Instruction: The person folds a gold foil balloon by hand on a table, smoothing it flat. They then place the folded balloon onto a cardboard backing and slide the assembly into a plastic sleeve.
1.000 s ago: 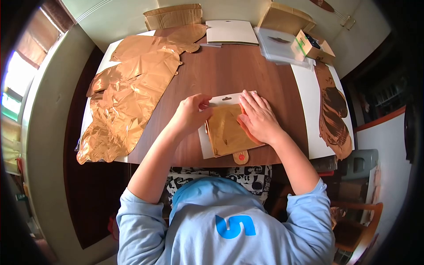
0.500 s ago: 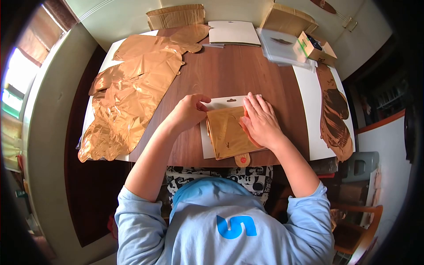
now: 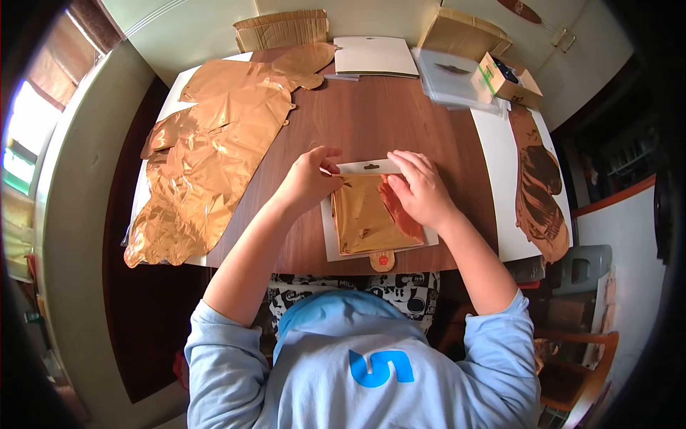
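A folded gold foil balloon point(image 3: 361, 222) lies on a white card point(image 3: 350, 168) with a hang hole, near the table's front edge. Its right part shows a redder, loose fold. My left hand point(image 3: 311, 177) grips the balloon's upper left corner between thumb and bent fingers. At the upper right corner, my right hand point(image 3: 423, 189) has its thumb on the foil and its fingers bent over the top edge, holding it. Palms and wrists hide both corners in part. Below the card a small tan tab with a red mark point(image 3: 382, 261) sticks out.
Flat gold foil balloons point(image 3: 214, 143) cover the table's left side. At the back are a stack of white cards point(image 3: 375, 56), clear plastic sleeves point(image 3: 450, 79) and a small cardboard box point(image 3: 511, 86). More foil point(image 3: 537, 179) lies on white sheets at right.
My right hand has gone from lying flat on the foil to bending at its upper right corner. The foil has turned slightly and its red fold shows more. My left hand stays at its corner.
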Demonstrator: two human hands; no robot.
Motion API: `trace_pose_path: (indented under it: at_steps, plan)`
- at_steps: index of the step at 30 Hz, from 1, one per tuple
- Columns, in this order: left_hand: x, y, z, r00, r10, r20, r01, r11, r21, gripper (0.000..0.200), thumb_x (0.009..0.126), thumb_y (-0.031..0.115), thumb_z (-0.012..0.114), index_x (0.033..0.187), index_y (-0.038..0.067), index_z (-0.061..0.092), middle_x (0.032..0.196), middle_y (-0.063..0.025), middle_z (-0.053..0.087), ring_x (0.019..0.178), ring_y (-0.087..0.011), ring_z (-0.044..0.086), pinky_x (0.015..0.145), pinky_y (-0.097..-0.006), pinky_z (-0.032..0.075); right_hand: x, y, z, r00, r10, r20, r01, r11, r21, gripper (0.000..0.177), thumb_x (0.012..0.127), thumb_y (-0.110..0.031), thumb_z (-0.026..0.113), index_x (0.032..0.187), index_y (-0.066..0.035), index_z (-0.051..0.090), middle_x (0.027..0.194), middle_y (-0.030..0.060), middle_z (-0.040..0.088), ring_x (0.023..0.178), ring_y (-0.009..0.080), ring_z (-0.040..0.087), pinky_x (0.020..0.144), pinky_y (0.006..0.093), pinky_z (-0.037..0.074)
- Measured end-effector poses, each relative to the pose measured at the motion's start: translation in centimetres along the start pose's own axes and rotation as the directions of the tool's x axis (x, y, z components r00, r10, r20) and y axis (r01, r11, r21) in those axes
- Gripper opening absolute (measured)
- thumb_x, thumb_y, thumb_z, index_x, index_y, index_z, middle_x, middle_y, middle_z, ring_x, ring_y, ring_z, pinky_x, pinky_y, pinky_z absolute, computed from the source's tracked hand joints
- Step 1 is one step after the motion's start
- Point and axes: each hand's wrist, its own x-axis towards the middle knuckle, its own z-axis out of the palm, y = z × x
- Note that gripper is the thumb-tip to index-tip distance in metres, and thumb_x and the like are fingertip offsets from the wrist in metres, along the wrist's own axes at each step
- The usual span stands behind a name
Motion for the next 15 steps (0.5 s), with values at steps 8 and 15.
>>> trace_pose_path:
  at_steps: [8, 15]
  plan:
    - [-0.5, -0.2, -0.1, 0.999, 0.032, -0.036, -0.038, 0.986, -0.163, 0.051, 0.086, 0.000, 0.068, 0.134, -0.003, 0.054, 0.098, -0.0045, 0.062, 0.088, -0.0111, 0.064, 0.076, -0.0251, 0.053, 4.7, -0.3, -0.4, 0.907, 0.065, 0.417, -0.174, 0.958, 0.228, 0.019, 0.094, -0.019, 0.064, 0.100, -0.001, 0.069, 0.096, 0.0120, 0.068, 0.093, 0.0273, 0.064, 0.084, 0.0368, 0.051]
    - [-1.3, -1.1, -1.2, 0.994, 0.014, 0.107, 0.037, 0.887, -0.461, 0.045, 0.091, 0.000, 0.060, 0.135, -0.005, 0.053, 0.112, -0.0113, 0.068, 0.098, -0.0131, 0.066, 0.082, -0.0262, 0.054, 5.7, -0.7, -1.5, 0.727, 0.194, 0.658, -0.488, 0.820, 0.299, 0.023, 0.096, -0.022, 0.063, 0.101, -0.001, 0.068, 0.086, 0.0088, 0.071, 0.081, 0.0182, 0.066, 0.078, 0.0342, 0.052]
